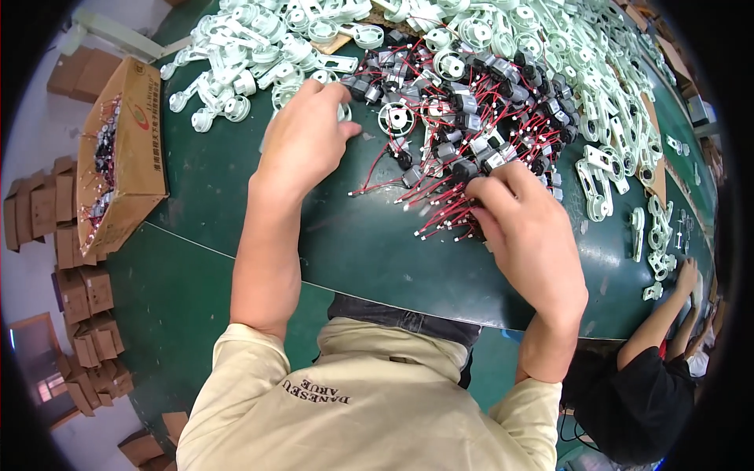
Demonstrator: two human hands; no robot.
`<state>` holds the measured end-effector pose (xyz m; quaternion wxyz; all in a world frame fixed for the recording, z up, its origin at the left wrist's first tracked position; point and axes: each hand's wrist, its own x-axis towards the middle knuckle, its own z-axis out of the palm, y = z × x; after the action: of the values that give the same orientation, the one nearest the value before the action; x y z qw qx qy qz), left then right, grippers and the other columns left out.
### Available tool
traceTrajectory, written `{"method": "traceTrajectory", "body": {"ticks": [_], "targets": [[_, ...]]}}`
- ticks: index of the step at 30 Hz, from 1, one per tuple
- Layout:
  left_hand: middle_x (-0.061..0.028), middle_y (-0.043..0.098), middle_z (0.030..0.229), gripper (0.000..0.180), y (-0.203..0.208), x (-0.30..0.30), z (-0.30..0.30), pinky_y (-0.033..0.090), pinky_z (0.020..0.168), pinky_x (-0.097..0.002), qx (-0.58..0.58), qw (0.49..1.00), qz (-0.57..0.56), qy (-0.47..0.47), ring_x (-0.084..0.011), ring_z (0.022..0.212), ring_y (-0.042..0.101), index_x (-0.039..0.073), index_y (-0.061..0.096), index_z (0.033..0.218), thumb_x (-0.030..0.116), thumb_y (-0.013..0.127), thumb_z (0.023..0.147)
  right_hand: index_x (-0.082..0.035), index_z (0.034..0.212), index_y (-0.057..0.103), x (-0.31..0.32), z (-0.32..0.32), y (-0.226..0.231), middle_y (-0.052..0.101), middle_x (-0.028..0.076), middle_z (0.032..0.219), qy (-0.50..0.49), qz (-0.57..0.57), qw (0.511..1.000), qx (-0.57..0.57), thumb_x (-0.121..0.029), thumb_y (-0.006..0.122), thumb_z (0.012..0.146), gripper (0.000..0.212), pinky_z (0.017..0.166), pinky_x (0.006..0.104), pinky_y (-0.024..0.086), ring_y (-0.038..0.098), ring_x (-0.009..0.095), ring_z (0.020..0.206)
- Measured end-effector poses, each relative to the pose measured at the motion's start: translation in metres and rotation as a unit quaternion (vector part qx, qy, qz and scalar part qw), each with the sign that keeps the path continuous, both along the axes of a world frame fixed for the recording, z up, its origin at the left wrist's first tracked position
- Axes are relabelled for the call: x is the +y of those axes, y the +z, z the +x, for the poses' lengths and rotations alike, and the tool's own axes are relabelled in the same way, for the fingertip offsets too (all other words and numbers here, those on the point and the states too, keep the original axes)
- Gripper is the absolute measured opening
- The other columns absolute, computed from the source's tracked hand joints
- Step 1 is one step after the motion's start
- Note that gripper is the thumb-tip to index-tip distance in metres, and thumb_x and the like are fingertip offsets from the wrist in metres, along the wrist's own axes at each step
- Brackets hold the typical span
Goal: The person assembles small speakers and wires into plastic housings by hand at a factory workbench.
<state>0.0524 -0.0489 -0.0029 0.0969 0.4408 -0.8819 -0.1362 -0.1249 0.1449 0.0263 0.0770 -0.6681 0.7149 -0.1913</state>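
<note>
My left hand (300, 141) reaches over the edge of a heap of pale green plastic arm-shaped parts (236, 74). Its thumb stands apart from the bent fingers, and no held thing shows between them. A ringed pale part lies partly hidden behind that hand. My right hand (528, 235) is at the near edge of a pile of small grey motors (470, 122) with red wires (440, 216) and white plugs. Its fingers are curled together among the wires; what they pinch is hidden by the hand.
A cardboard box (145, 133) holding more wired motors stands left of the green table (353, 259). Loose pale parts (660, 235) lie at the right, near another person's arm (664, 314). Stacked cartons (82, 294) line the left wall.
</note>
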Motion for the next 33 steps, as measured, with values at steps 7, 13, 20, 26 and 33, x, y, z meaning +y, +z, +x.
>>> {"method": "traceTrajectory", "body": {"ticks": [7,13,20,26,33], "targets": [[-0.0197,0.058,0.105,0.043,0.001,0.002,0.001,0.048,0.083,-0.0413,-0.021,0.999,0.003,0.026,-0.0353,0.096,0.059,0.0,0.063,0.108,0.027,0.076,0.077,-0.004,0.097,0.06,-0.003,-0.006,-0.001,0.057,0.011,0.088,0.01,-0.042,0.999,0.013,-0.002,0.069,0.076,0.023,0.065,0.0366,0.049,0.059,0.029,0.074],[-0.0187,0.067,0.091,0.036,0.02,-0.015,0.003,0.051,0.072,-0.0366,0.106,0.992,0.067,0.007,-0.0273,0.079,0.067,0.001,0.065,0.106,0.023,0.073,0.078,0.0,0.105,0.062,-0.012,-0.038,-0.013,0.061,0.003,0.083,-0.121,-0.124,0.894,-0.413,-0.003,0.054,0.087,0.02,0.067,0.0242,0.048,0.057,0.009,0.073],[-0.0158,0.063,0.112,0.035,0.041,0.008,-0.003,0.057,0.079,-0.0329,0.554,0.786,0.246,-0.12,-0.0247,0.089,0.068,-0.005,0.051,0.128,0.004,0.047,0.094,0.002,0.103,0.06,-0.021,-0.049,-0.01,0.059,0.007,0.094,-0.165,-0.112,0.771,-0.605,-0.013,0.043,0.097,0.023,0.063,0.0247,0.049,0.058,0.012,0.077],[-0.0238,0.054,0.126,0.027,0.016,0.033,-0.037,0.058,0.086,-0.0426,0.579,0.653,0.475,-0.114,-0.0406,0.108,0.061,0.0,0.051,0.117,0.02,0.048,0.1,0.0,0.096,0.063,-0.016,-0.025,-0.006,0.057,0.0,0.076,-0.143,-0.14,0.797,-0.57,-0.021,0.049,0.1,0.025,0.05,0.0191,0.044,0.053,0.004,0.065],[-0.0193,0.052,0.13,0.049,0.011,0.052,-0.047,0.05,0.098,-0.0426,0.537,0.611,0.562,-0.149,-0.032,0.119,0.055,-0.003,0.039,0.136,0.023,0.054,0.097,0.0,0.101,0.063,-0.02,0.006,-0.011,0.067,0.005,0.086,-0.135,-0.212,0.833,-0.492,-0.006,0.059,0.094,0.011,0.057,0.0203,0.047,0.059,0.005,0.072]]}}
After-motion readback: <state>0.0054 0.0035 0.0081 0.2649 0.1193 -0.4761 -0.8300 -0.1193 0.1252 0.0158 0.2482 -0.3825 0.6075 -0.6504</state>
